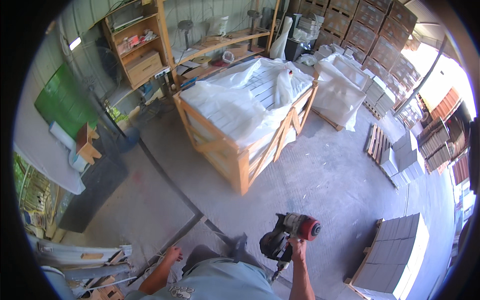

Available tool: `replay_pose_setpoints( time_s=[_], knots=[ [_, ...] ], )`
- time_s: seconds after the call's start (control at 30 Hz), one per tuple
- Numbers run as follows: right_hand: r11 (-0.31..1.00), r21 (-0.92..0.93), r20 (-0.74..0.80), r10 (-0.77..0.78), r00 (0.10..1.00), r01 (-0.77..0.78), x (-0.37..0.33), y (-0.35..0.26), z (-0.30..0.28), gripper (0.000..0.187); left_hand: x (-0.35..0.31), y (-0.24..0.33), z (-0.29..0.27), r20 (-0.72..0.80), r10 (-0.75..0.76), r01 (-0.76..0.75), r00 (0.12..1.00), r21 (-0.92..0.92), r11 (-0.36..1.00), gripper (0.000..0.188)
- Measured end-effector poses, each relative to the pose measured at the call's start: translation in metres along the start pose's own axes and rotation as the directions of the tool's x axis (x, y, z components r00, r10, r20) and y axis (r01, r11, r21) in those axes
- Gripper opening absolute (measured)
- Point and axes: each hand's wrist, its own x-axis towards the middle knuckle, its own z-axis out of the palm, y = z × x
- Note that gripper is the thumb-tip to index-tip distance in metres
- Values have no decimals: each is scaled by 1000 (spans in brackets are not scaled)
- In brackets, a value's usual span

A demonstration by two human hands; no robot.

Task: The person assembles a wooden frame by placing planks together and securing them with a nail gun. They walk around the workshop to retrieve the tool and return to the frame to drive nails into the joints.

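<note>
My right hand [298, 248] is wrapped round the handle of a pneumatic nail gun [301, 226] with a red cap and a black body, held out in front of me at the right. An air hose fitting [276, 274] hangs below its grip. My left hand [173, 254] hangs low at my left side with loosely bent fingers and nothing seen in it. Ahead stands a large wooden crate [243, 167] with diagonal braces. Clear plastic sheeting [225, 107] lies loosely over the grey, slatted-looking load inside it.
White blocks or boxes sit on a pallet [376, 142] at the right, and another stack [395, 255] stands near right. Behind the crate are a plastic-wrapped stack [340, 90], a wooden shelf [140, 45] and tall piled cartons [360, 32]. Timber scraps [107, 290] lie near left.
</note>
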Motion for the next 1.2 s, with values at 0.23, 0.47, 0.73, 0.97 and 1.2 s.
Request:
replay_pose_setpoints(
  time_s=[0.23,0.47,0.73,0.97,1.2],
  knots=[
    [855,-511,-133,23,991,-88,26,26,-29,15,11,25,22,38,-200,196,979,83,977,31],
    [602,-666,-395,218,893,-441,36,77,-64,33,71,132,62,154,-57,12,986,278,960,28],
    [303,-637,-553,461,694,-708,19,119,-81,40,99,376,161,346,404,-528,847,450,721,23],
    [288,-450,-596,608,525,-845,-1,102,-65,39,122,526,255,562,452,-707,693,408,577,26],
    [386,-583,-513,508,692,-715,55,143,-108,47,147,623,358,584,507,-769,633,404,495,27]
  ],
)
